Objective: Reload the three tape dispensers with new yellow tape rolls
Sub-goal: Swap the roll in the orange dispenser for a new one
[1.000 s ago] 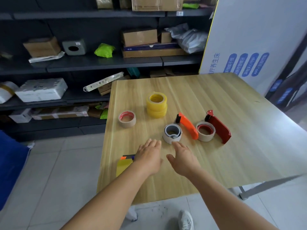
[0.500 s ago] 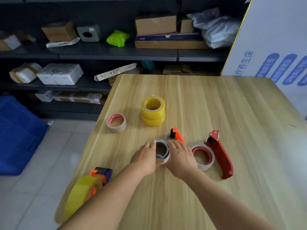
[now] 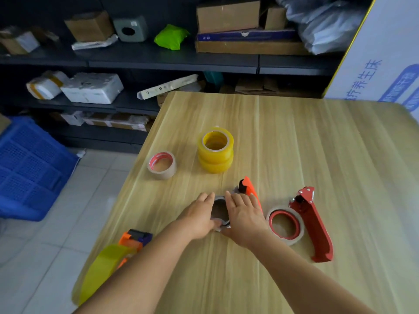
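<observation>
1. Here, in the head view, the left hand (image 3: 199,215) and the right hand (image 3: 243,217) are meeting over a near-empty grey tape core (image 3: 219,211) sitting on the counter (image 3: 294,137), closer to its near edge than its far one.
2. Both grips are cupping the core from either side, fingers lying fairly straight along its rim; whether they are pinching it I cannot tell.
3. The orange dispenser (image 3: 248,188) is lying just beyond the right hand, touching its fingers.
4. The red dispenser (image 3: 314,225) is lying toward the right, with a red-cored roll (image 3: 285,224) touching it.
5. Two stacked yellow tape rolls (image 3: 215,149) are standing further toward the far edge, a brown roll (image 3: 162,165) near them toward the left edge.
6. A third dispenser (image 3: 133,239), carrying yellow tape, is resting at the near left corner.
</observation>
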Demonstrator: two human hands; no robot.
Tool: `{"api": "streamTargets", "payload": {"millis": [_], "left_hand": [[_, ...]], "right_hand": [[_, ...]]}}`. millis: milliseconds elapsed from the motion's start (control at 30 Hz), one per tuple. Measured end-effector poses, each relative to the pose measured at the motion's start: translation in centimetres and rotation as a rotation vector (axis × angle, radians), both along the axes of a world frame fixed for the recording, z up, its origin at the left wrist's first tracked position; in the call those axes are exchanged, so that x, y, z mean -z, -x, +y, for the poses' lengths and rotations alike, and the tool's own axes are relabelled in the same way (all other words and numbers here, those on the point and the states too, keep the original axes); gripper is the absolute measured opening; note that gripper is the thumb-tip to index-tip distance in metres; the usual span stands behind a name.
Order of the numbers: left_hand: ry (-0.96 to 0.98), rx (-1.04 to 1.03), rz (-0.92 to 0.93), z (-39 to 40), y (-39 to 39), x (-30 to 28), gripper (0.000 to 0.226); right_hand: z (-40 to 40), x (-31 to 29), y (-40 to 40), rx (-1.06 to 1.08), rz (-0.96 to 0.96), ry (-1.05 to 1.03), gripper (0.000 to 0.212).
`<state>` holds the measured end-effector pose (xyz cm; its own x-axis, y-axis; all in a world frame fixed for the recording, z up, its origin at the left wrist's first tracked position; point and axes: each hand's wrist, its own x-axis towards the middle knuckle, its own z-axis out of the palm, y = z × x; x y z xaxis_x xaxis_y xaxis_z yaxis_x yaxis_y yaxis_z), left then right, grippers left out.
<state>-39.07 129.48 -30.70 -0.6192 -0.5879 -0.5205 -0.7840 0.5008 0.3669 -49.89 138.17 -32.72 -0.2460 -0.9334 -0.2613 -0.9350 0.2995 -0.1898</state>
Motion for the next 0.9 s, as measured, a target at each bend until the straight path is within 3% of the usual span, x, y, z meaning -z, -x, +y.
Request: {"api": "streamTargets", "payload": {"millis": [300,533,900], "left_hand": [[-0.088,-0.022,0.034,-1.8,0.2,0.8,0.073],[-0.017,-0.01,0.066,-2.2,0.3,0.4,0.071],[-0.184,-0.128,0.235,-3.0,0.6,-0.4,0.056]], "right_hand": [[-1.2,0.5,0.4,0.051,-0.049,0.029,0.082],[-1.5,-0.5,0.3,0.066,-0.071,0.042,0.083],[-0.6,-1.4,0.3,0.161,-0.229,0.178,0.084]]}}
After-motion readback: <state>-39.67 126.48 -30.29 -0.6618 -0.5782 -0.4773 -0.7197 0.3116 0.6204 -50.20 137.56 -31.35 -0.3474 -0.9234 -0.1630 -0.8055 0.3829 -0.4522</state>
